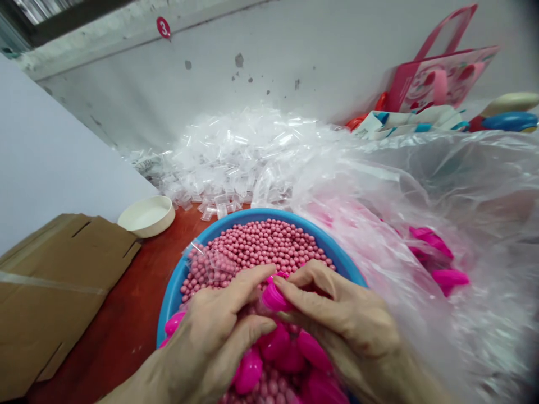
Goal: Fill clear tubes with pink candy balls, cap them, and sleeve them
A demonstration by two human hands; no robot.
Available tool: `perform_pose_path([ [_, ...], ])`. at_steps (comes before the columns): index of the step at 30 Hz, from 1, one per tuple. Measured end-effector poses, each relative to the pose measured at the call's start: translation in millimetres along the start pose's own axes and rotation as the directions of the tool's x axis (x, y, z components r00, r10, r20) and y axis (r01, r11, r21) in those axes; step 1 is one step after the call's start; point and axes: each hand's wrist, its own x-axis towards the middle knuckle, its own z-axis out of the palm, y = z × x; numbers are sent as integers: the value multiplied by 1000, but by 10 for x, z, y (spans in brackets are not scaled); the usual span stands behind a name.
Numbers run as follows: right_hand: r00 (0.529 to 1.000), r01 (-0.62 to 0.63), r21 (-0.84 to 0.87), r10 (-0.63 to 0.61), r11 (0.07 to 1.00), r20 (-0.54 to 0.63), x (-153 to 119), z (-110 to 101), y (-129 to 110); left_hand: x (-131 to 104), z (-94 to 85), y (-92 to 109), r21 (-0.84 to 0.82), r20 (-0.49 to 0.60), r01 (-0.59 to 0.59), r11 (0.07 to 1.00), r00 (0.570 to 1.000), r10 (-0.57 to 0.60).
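Between the thumb and fingers of my right hand (345, 314) is a small bright pink plastic piece (275, 297) with a round, ridged end. My left hand (219, 314) curls around the other side of it, index finger above and thumb below; part of the piece is hidden by the fingers. Both hands are over a blue basin (168, 303) filled with pink beads (265, 244). More bright pink, rounded plastic pieces (275, 342) lie on the beads under my hands. A clear plastic piece (210, 261) rests on the beads at the left.
Clear plastic pieces (236, 146) are heaped against the wall. Clear plastic bags (404, 185) with bright pink pieces (432, 247) spread along the right. A white shallow dish (147, 216) and a cardboard box (59, 292) are at the left. A pink bag (438, 78) stands at the back right.
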Motion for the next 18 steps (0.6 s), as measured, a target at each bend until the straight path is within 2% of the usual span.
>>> perform_pose_path([
  [2,995,-74,61,78,995,-57,-31,63,-6,11,10,-11,-64,41,25,998,999,-23],
  [3,995,-69,53,72,996,-69,-42,78,-4,20,18,-20,-115,52,56,992,997,-51],
  [6,994,97,-75,-100,992,-44,-49,54,23,58,49,-43,-304,30,190,934,981,-190],
  [9,971,235,-120,-238,964,-9,-24,-14,68,106,67,-30,-469,-9,291,834,942,-334],
  [11,922,382,-172,-387,908,6,-11,-43,97,131,66,1,-474,-24,306,826,933,-359],
  [13,818,560,-269,-574,784,31,-6,-50,124,139,59,36,-413,-33,294,862,941,-337],
  [15,730,654,-367,-679,662,78,-2,-38,157,126,57,59,-363,-34,275,890,951,-308],
  [18,738,639,-413,-668,649,91,22,-2,222,86,67,57,-348,-70,226,910,962,-265],
])
